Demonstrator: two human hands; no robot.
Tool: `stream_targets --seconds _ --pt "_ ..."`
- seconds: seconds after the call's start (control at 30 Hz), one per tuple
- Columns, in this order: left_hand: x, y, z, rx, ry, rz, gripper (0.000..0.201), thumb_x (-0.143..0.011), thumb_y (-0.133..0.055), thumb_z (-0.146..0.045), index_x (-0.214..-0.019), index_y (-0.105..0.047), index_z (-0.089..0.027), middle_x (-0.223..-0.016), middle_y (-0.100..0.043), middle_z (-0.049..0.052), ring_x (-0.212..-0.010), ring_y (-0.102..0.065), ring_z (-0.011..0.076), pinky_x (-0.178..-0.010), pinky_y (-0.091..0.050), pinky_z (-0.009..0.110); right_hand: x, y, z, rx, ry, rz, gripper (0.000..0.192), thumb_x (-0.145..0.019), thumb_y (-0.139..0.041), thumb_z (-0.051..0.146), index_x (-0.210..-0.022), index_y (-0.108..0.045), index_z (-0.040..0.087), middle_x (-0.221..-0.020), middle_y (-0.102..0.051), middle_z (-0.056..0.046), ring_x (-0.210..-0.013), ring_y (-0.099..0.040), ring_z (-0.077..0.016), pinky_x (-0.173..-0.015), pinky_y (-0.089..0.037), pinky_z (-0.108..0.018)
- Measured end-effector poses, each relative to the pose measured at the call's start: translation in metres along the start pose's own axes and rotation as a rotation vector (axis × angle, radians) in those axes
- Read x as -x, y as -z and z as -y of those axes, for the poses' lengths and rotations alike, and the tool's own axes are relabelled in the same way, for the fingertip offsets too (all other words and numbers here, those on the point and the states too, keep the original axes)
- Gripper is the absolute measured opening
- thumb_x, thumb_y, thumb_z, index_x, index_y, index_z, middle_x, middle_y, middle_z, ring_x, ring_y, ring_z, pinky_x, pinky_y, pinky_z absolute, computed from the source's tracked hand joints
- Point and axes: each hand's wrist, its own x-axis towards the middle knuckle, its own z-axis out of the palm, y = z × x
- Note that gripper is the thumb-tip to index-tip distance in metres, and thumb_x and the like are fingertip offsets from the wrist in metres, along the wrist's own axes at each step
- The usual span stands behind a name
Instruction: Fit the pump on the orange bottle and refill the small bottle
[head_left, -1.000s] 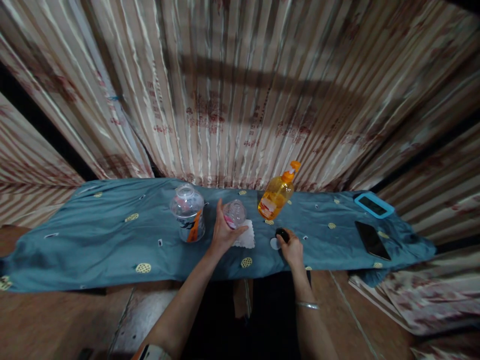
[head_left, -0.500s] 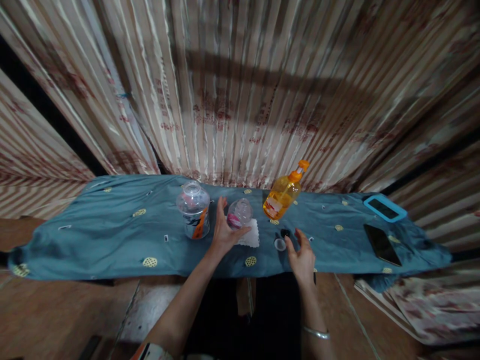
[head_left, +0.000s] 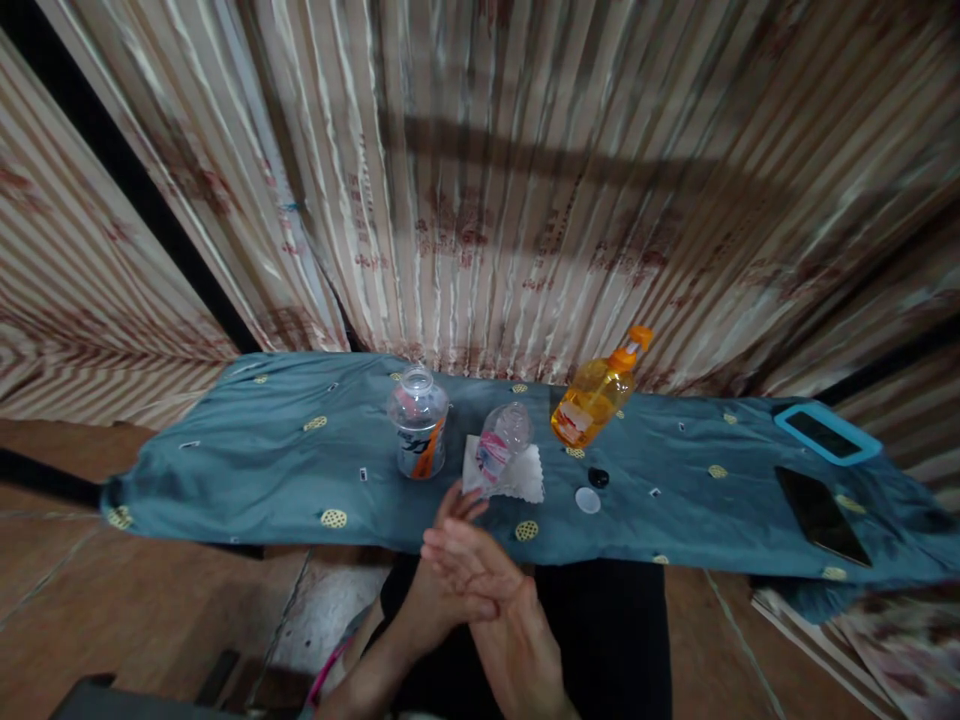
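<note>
My left hand (head_left: 439,590) and my right hand (head_left: 491,590) are pressed together in front of my lap, short of the table's near edge, and neither holds anything. The right palm lies over the left hand with its fingers stretched to the left. The nearest thing is a small clear bottle (head_left: 501,445) with a pink label, standing uncapped on a white cloth (head_left: 525,485) just beyond my fingertips. A black cap (head_left: 598,477) and a white cap (head_left: 587,500) lie to the right of the cloth.
A teal spotted cloth (head_left: 247,470) covers the low table. On it stand a larger clear bottle (head_left: 420,435) with an orange label and an orange pump bottle (head_left: 596,400). A blue-cased phone (head_left: 825,435) and a black phone (head_left: 821,515) lie far right. Striped curtains hang behind.
My left hand let go of the small bottle and my right hand left the caps; both drew back off the table and came together. The view shifted left.
</note>
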Motion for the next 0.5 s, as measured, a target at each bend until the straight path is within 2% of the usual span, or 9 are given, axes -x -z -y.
stream_targets --seconds 0.07,0.1,0.17,0.23,0.3,0.37,0.43,0.5 --pt "-0.008 0.024 -0.006 0.082 0.046 0.026 0.117 -0.060 -0.104 -0.058 -0.165 -0.059 -0.038 -0.152 -0.076 0.014 -0.139 -0.076 0.0456 -0.117 -0.065 0.064 0.001 0.005 -0.010 -0.082 -0.004 0.015 0.055 -0.113 -0.055 0.069 -0.158 -0.072 0.041 -0.167 -0.067 -0.001 -0.161 -0.057 -0.0231 -0.136 -0.039 -0.037" --pt "-0.010 0.037 -0.009 0.102 0.084 0.006 0.109 -0.062 -0.103 -0.057 -0.161 -0.063 -0.035 -0.148 -0.078 0.014 -0.133 -0.078 0.0429 -0.118 -0.065 0.062 0.003 0.008 -0.015 -0.122 -0.018 0.002 0.053 -0.113 -0.059 0.067 -0.158 -0.071 0.041 -0.170 -0.064 0.001 -0.163 -0.054 -0.0210 -0.136 -0.038 -0.034" --pt "-0.013 0.062 -0.010 0.070 0.139 -0.046 0.085 -0.072 -0.099 -0.058 -0.147 -0.072 -0.029 -0.131 -0.084 0.014 -0.116 -0.083 0.0365 -0.111 -0.068 0.056 0.008 0.013 -0.023 -0.178 -0.075 -0.098 0.053 -0.106 -0.072 0.069 -0.150 -0.077 0.040 -0.166 -0.066 0.001 -0.157 -0.061 -0.0207 -0.130 -0.045 -0.031" --pt "-0.021 0.081 -0.005 0.031 0.127 -0.150 0.073 -0.079 -0.093 -0.061 -0.141 -0.074 -0.027 -0.126 -0.084 0.013 -0.108 -0.084 0.0329 -0.105 -0.070 0.053 0.015 0.016 -0.027 -0.206 -0.177 -0.235 0.057 -0.092 -0.088 0.072 -0.136 -0.086 0.036 -0.152 -0.077 -0.004 -0.141 -0.075 -0.0230 -0.117 -0.057 -0.030" --pt "-0.039 0.092 0.005 -0.050 0.030 -0.336 0.084 -0.078 -0.095 -0.061 -0.150 -0.066 -0.028 -0.140 -0.079 0.014 -0.129 -0.079 0.0360 -0.117 -0.064 0.056 0.020 0.018 -0.028 -0.204 -0.275 -0.338 0.062 -0.078 -0.099 0.073 -0.124 -0.090 0.032 -0.136 -0.085 -0.008 -0.123 -0.084 -0.0236 -0.103 -0.062 -0.028" --pt "-0.068 0.094 0.014 -0.160 -0.065 -0.439 0.116 -0.066 -0.103 -0.057 -0.165 -0.050 -0.027 -0.166 -0.063 0.020 -0.159 -0.059 0.0423 -0.134 -0.048 0.062 0.025 0.019 -0.027 -0.172 -0.329 -0.398 0.066 -0.069 -0.104 0.075 -0.115 -0.092 0.030 -0.126 -0.088 -0.010 -0.111 -0.087 -0.0232 -0.094 -0.063 -0.027" --pt "-0.100 0.088 0.020 -0.232 -0.077 -0.395 0.136 -0.059 -0.106 -0.050 -0.172 -0.037 -0.023 -0.178 -0.049 0.025 -0.170 -0.044 0.0451 -0.140 -0.038 0.065 0.029 0.020 -0.027 -0.131 -0.355 -0.434 0.067 -0.065 -0.106 0.076 -0.110 -0.093 0.029 -0.120 -0.089 -0.011 -0.104 -0.088 -0.0216 -0.090 -0.062 -0.026" --pt "-0.127 0.078 0.021 -0.268 -0.049 -0.330 0.141 -0.056 -0.106 -0.042 -0.174 -0.032 -0.021 -0.181 -0.045 0.026 -0.171 -0.044 0.0446 -0.141 -0.037 0.063 0.032 0.023 -0.028 -0.104 -0.372 -0.451 0.067 -0.063 -0.107 0.076 -0.106 -0.093 0.028 -0.114 -0.090 -0.011 -0.100 -0.088 -0.0202 -0.088 -0.062 -0.026"
